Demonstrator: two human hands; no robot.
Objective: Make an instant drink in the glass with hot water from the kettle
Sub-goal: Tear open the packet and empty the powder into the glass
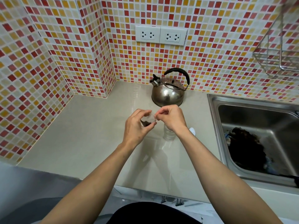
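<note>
A steel kettle [168, 92] with a black handle stands on the beige counter [77, 135] near the back wall. In front of it, my left hand [137, 126] holds a small clear plastic bag [149, 120] with dark powder at its bottom. My right hand [171, 117] pinches the bag's top edge. A clear glass [169, 135] stands upright on the counter just under my right wrist, partly hidden by it. A small white object [192, 130] lies right of the glass; I cannot tell what it is.
A steel sink [258, 126] sits at the right with a dark mass [246, 147] in its basin. A wire rack [278, 62] hangs on the tiled wall at upper right. Two wall sockets [160, 35] are above the kettle.
</note>
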